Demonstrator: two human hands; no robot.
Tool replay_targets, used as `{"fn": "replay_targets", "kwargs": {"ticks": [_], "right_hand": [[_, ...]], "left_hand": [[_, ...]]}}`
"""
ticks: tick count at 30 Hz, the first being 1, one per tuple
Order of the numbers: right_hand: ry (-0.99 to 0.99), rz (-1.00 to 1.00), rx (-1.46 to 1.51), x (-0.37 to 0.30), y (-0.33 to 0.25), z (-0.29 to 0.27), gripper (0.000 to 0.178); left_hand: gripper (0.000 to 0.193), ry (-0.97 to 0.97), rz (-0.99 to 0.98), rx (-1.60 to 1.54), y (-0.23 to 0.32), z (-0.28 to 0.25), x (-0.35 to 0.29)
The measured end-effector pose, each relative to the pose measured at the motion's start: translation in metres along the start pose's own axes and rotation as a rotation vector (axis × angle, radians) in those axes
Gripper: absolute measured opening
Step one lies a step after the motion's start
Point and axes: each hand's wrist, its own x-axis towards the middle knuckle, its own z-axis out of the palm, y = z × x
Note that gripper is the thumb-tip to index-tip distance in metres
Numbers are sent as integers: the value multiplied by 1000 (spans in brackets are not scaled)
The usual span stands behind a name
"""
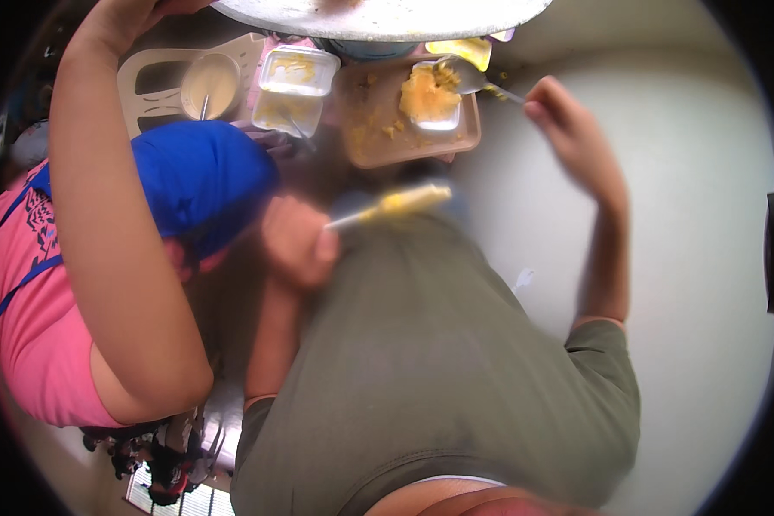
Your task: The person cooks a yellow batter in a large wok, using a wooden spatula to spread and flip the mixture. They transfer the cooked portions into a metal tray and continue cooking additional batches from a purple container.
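Note:
My right hand [568,138] grips the handle of a metal spoon [466,76]. The spoon's bowl rests on a mound of yellow food [428,96], which sits in a white foam container [439,119] on a brown tray [374,153]. Closer to my body, my left hand [299,241] is closed round the pale handle of a spatula-like utensil [400,203]. Its far end is smeared yellow and blurred, so its exact kind is hard to tell. Crumbs of the yellow food lie on the tray.
An open foam box [297,70] with yellow residue stands left of the tray. Further left, a round container [211,86] sits on beige slatted plastic. A large metal pan [387,19] hangs over the far edge. A person in a blue cap [193,168] leans in at left, arm raised.

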Motion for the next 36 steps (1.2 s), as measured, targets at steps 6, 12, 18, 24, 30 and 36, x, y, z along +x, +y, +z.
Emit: {"fn": "replay_targets", "kwargs": {"ticks": [6,12,18,24,30,36], "right_hand": [[73,125,96,40,101,218,15],[189,47,-352,80,153,332,16],[331,21,-414,87,171,343,18],[364,-33,-460,93,172,334,21],[219,120,-65,53,156,279,18],[93,74,714,-31,84,55,12]], "left_hand": [[25,-161,-186,70,-47,30,-43],[31,-288,-466,171,-75,65,-73],[34,-339,-501,161,-78,75,-79],[33,-332,-492,140,-73,84,-67],[34,-317,-484,103,-62,87,-63],[35,-259,-500,77,-58,78,-65]]}}
